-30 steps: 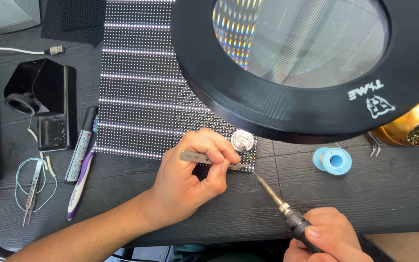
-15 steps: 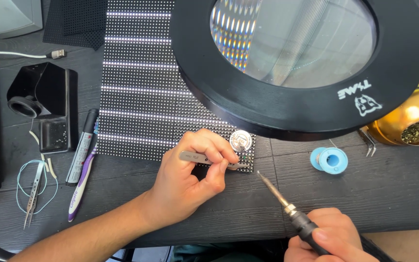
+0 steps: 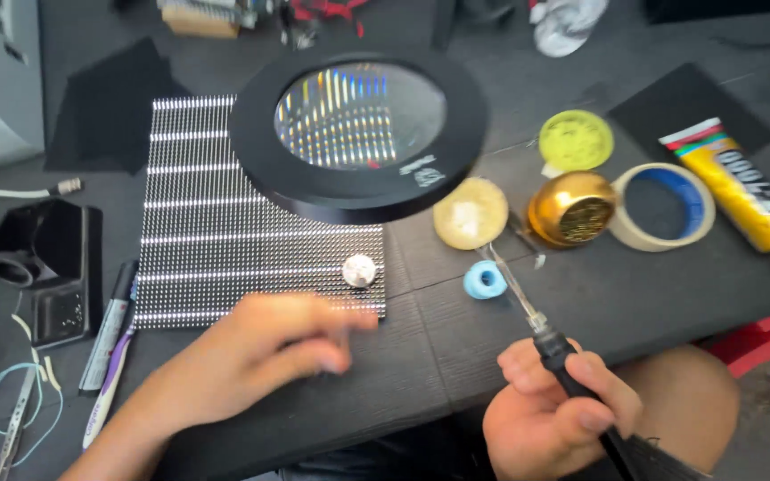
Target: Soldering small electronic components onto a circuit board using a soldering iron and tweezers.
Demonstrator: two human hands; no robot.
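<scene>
While the far left edge of the dark grey tabletop (image 3: 456,338) is mostly clutter, it's worth listing: a loop of pale blue wire with tweezers (image 3: 12,426) near the front left corner, a black holder (image 3: 42,267) behind it, and two pens (image 3: 109,343) lying side by side just left of the panel. One LED matrix panel (image 3: 225,240) sits flat left of centre, rows of tiny white dots glowing in bands, with one small silver disc (image 3: 359,270) resting on it close to its front right corner. The left hand (image 3: 251,361) lies at the panel's front edge, fingers curled together and blurry, so whether it pinches anything can't be told. One black round magnifier lamp (image 3: 358,134) hangs over the panel's back right corner. Going right: one pale yellow sponge pad (image 3: 470,214), one small blue spool (image 3: 485,280), one gold tip-cleaner ball (image 3: 572,207), one lime green lid (image 3: 576,140), one roll of tape (image 3: 661,207) and one yellow tube (image 3: 741,187) toward the right edge. The right hand (image 3: 554,414) at the front edge is closed tight around the black handle of one soldering iron (image 3: 541,334), its thin metal tip pointing back-left and ending right beside the blue spool.
</scene>
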